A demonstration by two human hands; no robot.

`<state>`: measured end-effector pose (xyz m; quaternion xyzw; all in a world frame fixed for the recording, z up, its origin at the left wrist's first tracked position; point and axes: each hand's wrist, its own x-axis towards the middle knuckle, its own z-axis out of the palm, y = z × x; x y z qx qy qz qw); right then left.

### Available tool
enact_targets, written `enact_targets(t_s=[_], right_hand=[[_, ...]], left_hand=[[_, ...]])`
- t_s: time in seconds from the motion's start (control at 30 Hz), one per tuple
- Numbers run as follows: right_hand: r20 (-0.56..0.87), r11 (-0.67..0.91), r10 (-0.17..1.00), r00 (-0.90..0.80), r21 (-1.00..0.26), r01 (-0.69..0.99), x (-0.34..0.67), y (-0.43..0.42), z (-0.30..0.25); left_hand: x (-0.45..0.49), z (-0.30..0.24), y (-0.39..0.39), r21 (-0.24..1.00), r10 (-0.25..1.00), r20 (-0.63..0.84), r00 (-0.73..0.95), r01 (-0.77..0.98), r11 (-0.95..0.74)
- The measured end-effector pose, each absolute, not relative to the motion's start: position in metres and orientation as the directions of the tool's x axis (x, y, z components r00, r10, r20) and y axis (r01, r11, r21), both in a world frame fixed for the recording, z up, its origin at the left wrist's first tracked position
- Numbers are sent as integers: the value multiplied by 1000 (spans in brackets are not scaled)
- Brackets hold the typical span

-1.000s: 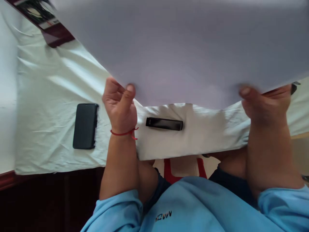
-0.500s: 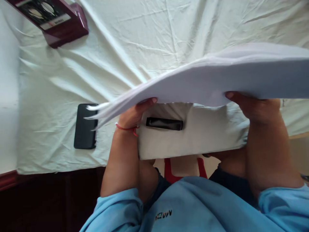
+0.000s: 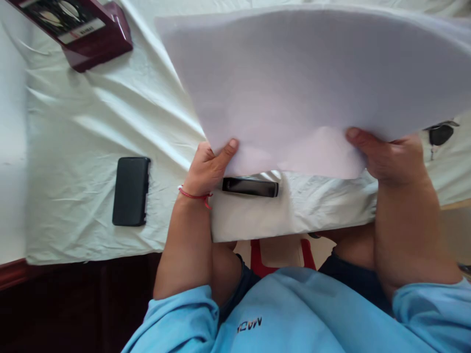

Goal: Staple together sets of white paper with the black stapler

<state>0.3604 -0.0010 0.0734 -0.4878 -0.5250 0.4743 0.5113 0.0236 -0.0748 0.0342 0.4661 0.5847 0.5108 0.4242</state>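
Large white sheets of paper (image 3: 287,88) are held up above the cloth-covered table, their broad face turned toward me and the far edge bowed. My left hand (image 3: 211,164) grips their lower left edge, thumb on the near face and fingers behind. At the lower right, my right hand (image 3: 392,149) pinches them the same way, its fingers hidden behind the paper. Just below the lower edge lies a black stapler-like oblong object (image 3: 250,187), whose kind I cannot make out for sure.
A black phone (image 3: 130,191) lies on the pale tablecloth (image 3: 73,162) at the left. A maroon box-like stand (image 3: 99,39) with a picture panel occupies the far left corner. Right of my right hand is a small dark object (image 3: 440,133), perhaps keys. A red stool (image 3: 259,257) shows below.
The sheets have swung from nearly edge-on to facing me, their left end pulling away from over the phone. Both hands have turned slightly with them. The dark object at right has come into view.
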Motion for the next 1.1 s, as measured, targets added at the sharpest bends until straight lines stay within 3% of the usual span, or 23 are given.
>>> enact_targets(t_s=[0.13, 0.3, 0.47, 0.53, 0.6, 0.63, 0.7, 0.77, 0.87, 1.1], right_hand=[[95, 92, 990, -106, -995, -29, 360, 3, 74], [-5, -3, 1000, 11, -996, -90, 365, 8, 74], [-113, -97, 985, 133, -988, -119, 374, 18, 70], [-128, -108, 980, 154, -985, -132, 376, 22, 69], [-133, -112, 980, 151, -984, -142, 377, 24, 68], [-136, -115, 980, 147, -983, -142, 377, 24, 68], [-141, -122, 980, 142, -983, -138, 376, 24, 67], [-145, -126, 978, 148, -983, -131, 377, 23, 65], [-142, -125, 980, 142, -984, -124, 378, 24, 64], [-185, -176, 973, 140, -982, -74, 375, 23, 66]], left_hand=[[29, 40, -77, 994, 984, -40, -172, 93, 56], [28, 39, -74, 983, 990, -67, -127, 163, 87], [20, 39, -78, 949, 935, 99, -341, 315, 14], [19, 50, -85, 930, 929, 162, -334, 365, -31], [21, 65, -92, 897, 970, 201, -137, 424, -127], [23, 72, -96, 865, 976, 212, 43, 456, -208], [27, 82, -100, 801, 913, 143, 383, 497, -334], [29, 85, -102, 734, 850, 24, 526, 568, -373], [25, 82, -101, 657, 896, -35, 444, 685, -314], [-8, 75, -99, 619, 992, 83, 93, 775, -124]])
